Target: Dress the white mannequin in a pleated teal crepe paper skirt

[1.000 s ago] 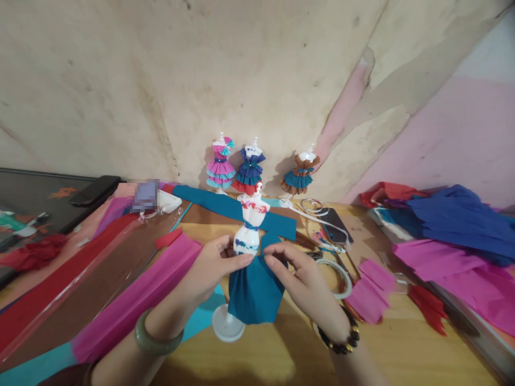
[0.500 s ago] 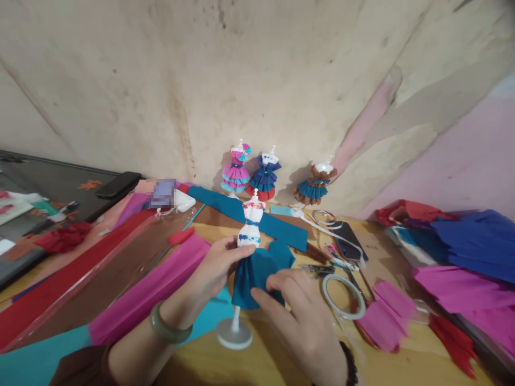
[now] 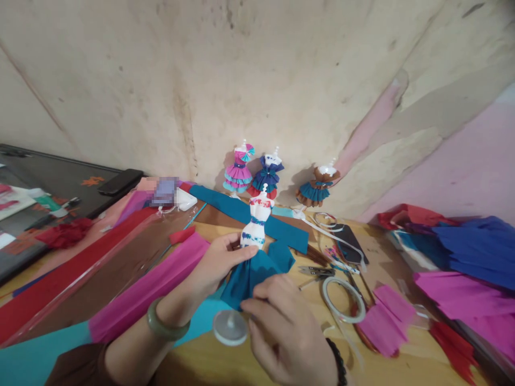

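Observation:
A small white mannequin (image 3: 253,225) with red and blue stains leans slightly over the table, its round stand base (image 3: 229,327) showing below. My left hand (image 3: 219,261) grips it at the waist, together with the top of a teal crepe paper skirt (image 3: 251,271). Over the lower part of that skirt is my right hand (image 3: 281,321), fingers curled and touching the paper; its fingertips partly cover the hem. A loose flap of teal paper sticks out to the right of the mannequin.
Three dressed mannequins (image 3: 238,170) stand by the wall. Right of my hands lie a tape roll (image 3: 343,299), snips (image 3: 317,271), a phone (image 3: 350,244) and pink paper (image 3: 388,320). Paper strips (image 3: 148,289) cover the left; folded blue paper (image 3: 478,246) is stacked right.
The mannequin has tilted, its top going right and its base lifting toward the left. The skirt's hem has swung left, and my right hand has moved left and curled more.

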The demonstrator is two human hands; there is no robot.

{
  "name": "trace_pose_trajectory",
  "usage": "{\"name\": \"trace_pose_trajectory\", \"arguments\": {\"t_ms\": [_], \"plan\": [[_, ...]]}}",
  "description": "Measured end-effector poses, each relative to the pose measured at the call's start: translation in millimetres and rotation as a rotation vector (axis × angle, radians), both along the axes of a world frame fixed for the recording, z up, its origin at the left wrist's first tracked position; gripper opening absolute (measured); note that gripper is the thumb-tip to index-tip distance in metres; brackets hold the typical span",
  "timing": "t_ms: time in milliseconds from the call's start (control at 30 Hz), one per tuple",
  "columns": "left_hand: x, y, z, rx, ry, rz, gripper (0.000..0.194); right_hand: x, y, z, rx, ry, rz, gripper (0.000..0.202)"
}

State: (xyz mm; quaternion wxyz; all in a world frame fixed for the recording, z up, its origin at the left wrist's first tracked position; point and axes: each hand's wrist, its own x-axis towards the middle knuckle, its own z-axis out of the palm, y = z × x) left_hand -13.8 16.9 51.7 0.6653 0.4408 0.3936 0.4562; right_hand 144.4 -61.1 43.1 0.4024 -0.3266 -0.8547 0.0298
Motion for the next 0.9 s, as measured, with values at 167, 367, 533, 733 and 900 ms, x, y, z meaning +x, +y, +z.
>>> {"name": "trace_pose_trajectory", "arguments": {"t_ms": [167, 367, 533, 733, 900], "plan": [[-2.1, -1.3, -3.8, 0.124, 0.000, -0.151, 0.067, 26.0, 16.0, -1.8, -0.335, 0.358, -0.288, 0.009], [-2.6, -5.5, -9.6, 0.202, 0.054, -0.153, 0.083, 35.8, 28.8, -3.7, -0.721, 0.445, -0.146, 0.020], [-0.9, -4.9, -10.0, 0.220, 0.016, -0.224, 0.069, 28.5, 22.9, 3.4, -0.664, 0.419, -0.158, 0.014], [-3.5, -3.8, -5.7, 0.184, 0.013, -0.284, 0.068, 25.1, 21.2, 5.6, -0.576, 0.362, -0.208, 0.011], [-5.5, -4.2, -5.2, 0.214, 0.031, -0.339, 0.072, 24.8, 22.1, 5.0, -0.569, 0.343, -0.226, 0.013]]}}
